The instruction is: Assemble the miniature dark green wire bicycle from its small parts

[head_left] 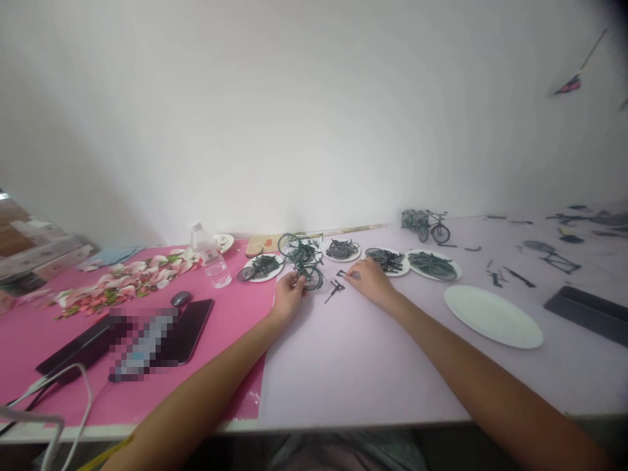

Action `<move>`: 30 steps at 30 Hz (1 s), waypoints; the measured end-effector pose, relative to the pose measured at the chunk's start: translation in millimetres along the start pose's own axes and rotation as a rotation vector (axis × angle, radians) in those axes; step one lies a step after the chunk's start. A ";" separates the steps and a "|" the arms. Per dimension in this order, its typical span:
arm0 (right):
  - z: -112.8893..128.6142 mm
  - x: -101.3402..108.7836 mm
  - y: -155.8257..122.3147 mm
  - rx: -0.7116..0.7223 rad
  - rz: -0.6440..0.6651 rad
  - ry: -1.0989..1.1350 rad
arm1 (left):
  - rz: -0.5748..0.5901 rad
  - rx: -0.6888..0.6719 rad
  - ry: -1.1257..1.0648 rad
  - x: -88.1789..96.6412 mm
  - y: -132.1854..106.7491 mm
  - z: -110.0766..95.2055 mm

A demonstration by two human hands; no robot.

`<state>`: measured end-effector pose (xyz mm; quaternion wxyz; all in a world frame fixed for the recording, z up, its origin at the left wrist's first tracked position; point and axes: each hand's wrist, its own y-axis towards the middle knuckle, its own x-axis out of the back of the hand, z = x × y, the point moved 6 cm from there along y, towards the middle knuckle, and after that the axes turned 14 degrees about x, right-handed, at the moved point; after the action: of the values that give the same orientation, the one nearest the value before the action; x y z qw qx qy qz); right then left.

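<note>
My left hand [288, 292] is closed on a small dark green toy bicycle [308, 269] that stands partly built on the pale table. My right hand [367, 278] rests just to its right, fingers curled down onto a small black part; what it pinches is too small to name. Two loose black pieces [335, 288] lie between the hands. Behind them is a row of white plates [434, 264] heaped with dark green bicycle parts.
An empty white plate [492, 315] lies at the right, a finished toy bicycle [432, 226] at the back. A water bottle [209, 256], a mouse [180, 298], a dark tablet [189, 327] and pink flowers [122, 280] sit on the pink mat at left. A black tray [586, 312] is far right.
</note>
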<state>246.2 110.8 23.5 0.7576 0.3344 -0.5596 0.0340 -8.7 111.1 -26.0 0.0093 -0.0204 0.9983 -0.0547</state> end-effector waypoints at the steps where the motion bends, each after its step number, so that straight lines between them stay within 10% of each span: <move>1: 0.8 0.4 0.0 -0.010 0.000 -0.005 | 0.003 0.002 -0.002 -0.4 -0.2 -0.2; 9: 11.6 8.9 -1.0 -0.132 -0.119 0.040 | -0.017 0.012 -0.022 -2.0 -0.8 -0.9; 17: 23.2 5.8 -0.3 -0.088 -0.275 0.437 | 0.014 -0.007 -0.019 -4.8 -5.7 -6.6; 30: 38.5 -6.9 -0.9 0.098 -0.275 0.419 | 0.043 0.006 -0.034 -7.2 -6.4 -8.8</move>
<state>212.3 91.3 22.9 0.8375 0.4292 -0.3372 0.0262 -1.5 106.0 -16.5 0.0278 0.0002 0.9980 -0.0569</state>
